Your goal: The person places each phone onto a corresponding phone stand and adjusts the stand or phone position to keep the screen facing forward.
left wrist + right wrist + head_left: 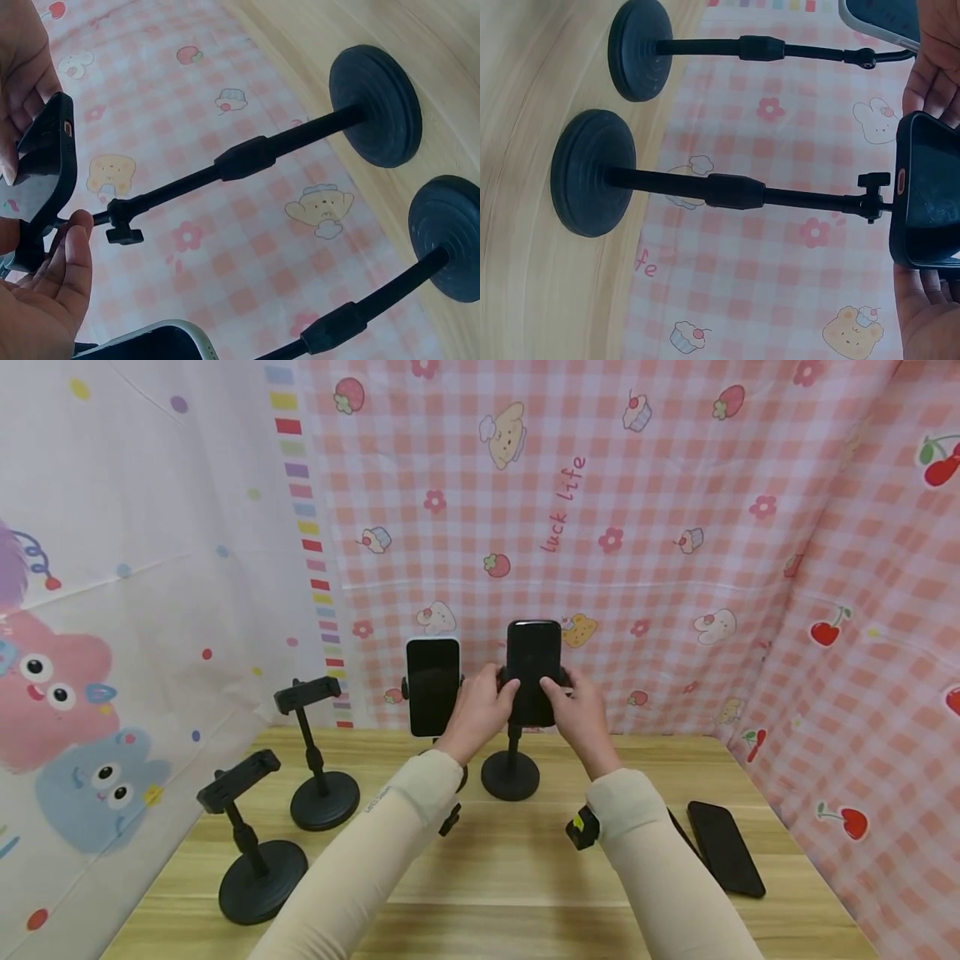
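Observation:
Both hands hold a black smartphone (534,664) upright at the top of a black phone stand (513,775). My left hand (482,710) grips its left edge, thumb on the front and fingers behind. On the opposite edge my right hand (583,717) grips it the same way. The left wrist view shows left-hand fingers (75,262) beside the holder behind the phone. In the right wrist view, the stand's pole (802,199) meets the phone's back; the clamp is mostly hidden. A white-edged phone (433,687) stands in another holder, left of my left hand.
Two black phone stands with bare clamps, one farther back (324,797) and one nearer (262,881), stand at the left. A dark phone (726,847) lies flat at the right, a dark edge beside it partly behind my sleeve. Patterned cloth (660,610) hangs behind the wooden table (517,877).

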